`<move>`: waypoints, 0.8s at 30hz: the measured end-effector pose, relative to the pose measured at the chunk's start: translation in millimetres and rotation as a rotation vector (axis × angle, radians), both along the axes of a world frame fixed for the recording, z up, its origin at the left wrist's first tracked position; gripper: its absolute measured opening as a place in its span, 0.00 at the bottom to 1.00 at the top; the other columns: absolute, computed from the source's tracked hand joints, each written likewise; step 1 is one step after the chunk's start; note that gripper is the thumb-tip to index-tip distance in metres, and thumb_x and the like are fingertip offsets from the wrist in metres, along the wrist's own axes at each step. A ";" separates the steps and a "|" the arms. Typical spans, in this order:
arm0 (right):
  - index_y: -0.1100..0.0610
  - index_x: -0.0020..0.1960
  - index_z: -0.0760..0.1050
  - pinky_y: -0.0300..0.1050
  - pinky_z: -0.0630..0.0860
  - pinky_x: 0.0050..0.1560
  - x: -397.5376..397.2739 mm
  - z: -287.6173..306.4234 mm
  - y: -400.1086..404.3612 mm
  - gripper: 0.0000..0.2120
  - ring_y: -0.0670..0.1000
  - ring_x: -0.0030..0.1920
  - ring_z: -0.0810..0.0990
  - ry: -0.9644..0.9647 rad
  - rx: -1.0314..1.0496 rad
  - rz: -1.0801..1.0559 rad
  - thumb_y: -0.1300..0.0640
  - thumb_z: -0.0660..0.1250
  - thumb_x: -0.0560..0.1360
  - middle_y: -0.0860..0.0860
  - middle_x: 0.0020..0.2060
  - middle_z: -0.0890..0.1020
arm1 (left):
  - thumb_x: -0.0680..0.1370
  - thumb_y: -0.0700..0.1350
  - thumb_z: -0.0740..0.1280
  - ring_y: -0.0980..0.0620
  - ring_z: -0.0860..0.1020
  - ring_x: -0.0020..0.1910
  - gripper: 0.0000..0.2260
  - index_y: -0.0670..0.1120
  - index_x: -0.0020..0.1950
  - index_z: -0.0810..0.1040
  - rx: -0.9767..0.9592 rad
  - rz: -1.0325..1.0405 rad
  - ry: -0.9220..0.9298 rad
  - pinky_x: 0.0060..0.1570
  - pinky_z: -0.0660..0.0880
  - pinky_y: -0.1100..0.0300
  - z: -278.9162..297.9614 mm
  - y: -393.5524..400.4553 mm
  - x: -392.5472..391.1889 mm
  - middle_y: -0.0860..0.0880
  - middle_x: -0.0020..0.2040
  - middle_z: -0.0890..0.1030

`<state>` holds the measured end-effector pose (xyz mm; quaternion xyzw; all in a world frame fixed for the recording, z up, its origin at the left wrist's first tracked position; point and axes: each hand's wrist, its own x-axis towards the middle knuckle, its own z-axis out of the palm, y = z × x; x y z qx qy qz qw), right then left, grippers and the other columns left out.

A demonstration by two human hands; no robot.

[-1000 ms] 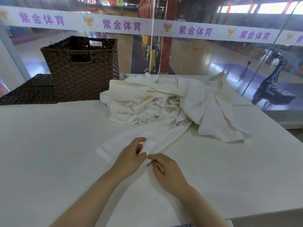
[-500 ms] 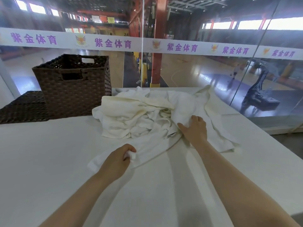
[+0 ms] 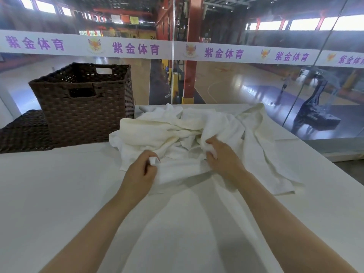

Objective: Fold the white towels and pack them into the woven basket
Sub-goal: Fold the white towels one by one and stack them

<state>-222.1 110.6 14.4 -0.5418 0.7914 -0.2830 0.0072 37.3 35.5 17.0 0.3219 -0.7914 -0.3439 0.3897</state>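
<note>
Head view, fingers first: left hand [image 3: 140,170] curled tight, thumb and fingers pinching a small nub of white cloth at the near-left end of one towel [image 3: 177,172]; right hand [image 3: 222,156] curled too, fingers bunched round a fold of what looks like the same towel, at the near edge of the towel heap [image 3: 197,133]. Between the two grips, a loosely stretched band of cloth running left to right across the white table [image 3: 59,203], long axis roughly parallel to the near table edge, far part buried under the pile and not traceable. Soft, light and limp by the look of the creases and drape; no stiffness to rely on, likely to sag and drag neighbouring towels along when pulled. Best held at corners or along a hem, probably one corner per hand, then lifted clear and shaken flat before any fold. Outward from there: crumpled heap at mid-table, one towel trailing toward the right edge. Woven basket [image 3: 84,107] upright at far left, just beside the heap, open top upward, inside not visible enough to tell its contents. Dark woven mat or lid [image 3: 23,133] flat at its left.
</note>
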 end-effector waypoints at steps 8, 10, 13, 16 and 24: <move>0.55 0.71 0.69 0.49 0.67 0.67 -41.1 -36.4 -13.1 0.22 0.55 0.67 0.71 -0.103 0.192 0.070 0.48 0.63 0.79 0.53 0.68 0.74 | 0.78 0.37 0.60 0.55 0.66 0.31 0.07 0.44 0.41 0.70 -0.043 0.034 0.009 0.29 0.62 0.66 17.6 -9.5 2.9 0.45 0.36 0.72; 0.54 0.71 0.68 0.50 0.68 0.65 -51.4 -33.1 -15.6 0.20 0.56 0.66 0.73 -0.104 0.211 0.095 0.52 0.62 0.80 0.53 0.67 0.75 | 0.78 0.36 0.60 0.57 0.65 0.30 0.07 0.42 0.40 0.69 -0.049 0.075 0.024 0.28 0.61 0.66 17.9 -10.4 13.1 0.43 0.35 0.70; 0.50 0.74 0.64 0.50 0.70 0.64 -64.3 -35.9 -14.3 0.23 0.56 0.66 0.73 -0.077 0.254 0.081 0.52 0.60 0.80 0.50 0.69 0.74 | 0.78 0.36 0.59 0.57 0.65 0.31 0.07 0.41 0.39 0.68 -0.061 0.184 0.071 0.29 0.62 0.67 20.0 -15.3 34.1 0.44 0.36 0.71; 0.48 0.73 0.64 0.52 0.72 0.63 -68.5 -41.8 -15.9 0.23 0.56 0.64 0.75 -0.064 0.256 0.081 0.48 0.59 0.80 0.50 0.67 0.75 | 0.77 0.35 0.59 0.57 0.68 0.32 0.08 0.43 0.39 0.69 -0.052 0.274 0.083 0.31 0.64 0.67 17.9 -23.4 55.2 0.47 0.38 0.74; 0.54 0.73 0.65 0.54 0.68 0.68 -102.1 -71.1 -14.5 0.32 0.57 0.69 0.70 0.217 0.428 -0.090 0.40 0.49 0.74 0.53 0.71 0.70 | 0.78 0.48 0.56 0.65 0.69 0.30 0.11 0.50 0.37 0.70 0.038 0.626 0.265 0.34 0.68 0.67 11.9 -52.5 137.6 0.55 0.32 0.72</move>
